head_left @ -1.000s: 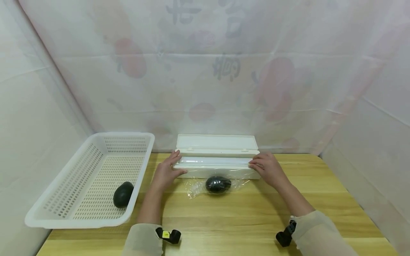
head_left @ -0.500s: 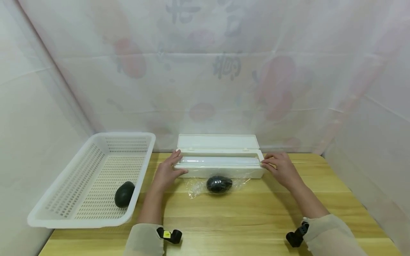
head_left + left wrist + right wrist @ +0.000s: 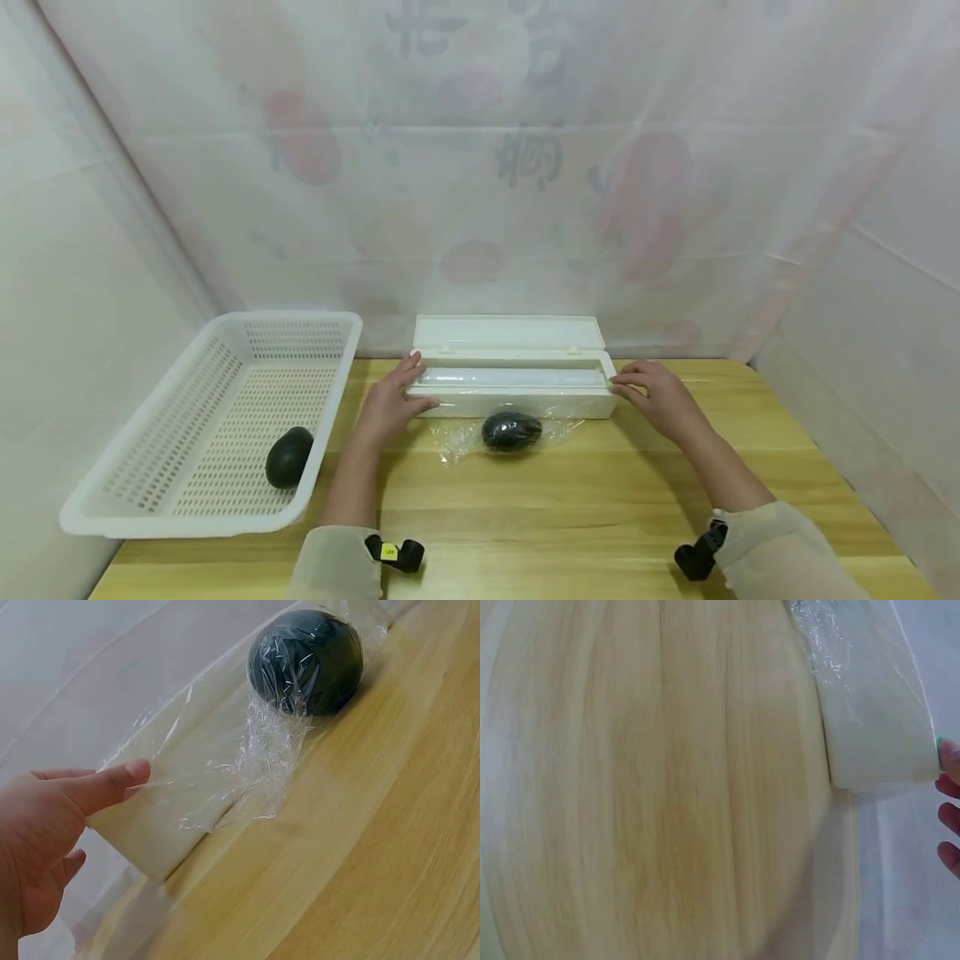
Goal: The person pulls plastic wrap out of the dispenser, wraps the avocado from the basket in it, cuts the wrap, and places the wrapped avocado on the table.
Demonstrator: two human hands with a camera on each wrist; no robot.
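- Table: wood-grained, pale yellow-brown, spreading in front of the white box, which stands on it (lid raised).
- Basket: white, slotted, left of the box.
- Dark oval fruit: just in front of the box, under crumpled clear film.

Open white box; clear film over dark oval fruit in front.

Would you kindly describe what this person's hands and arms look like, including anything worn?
The left hand and right hand wear no gloves. The left sleeve and right sleeve are pale beige. A black left camera and black right camera are strapped on; the left one bears a yellow label, its marking too small to read.
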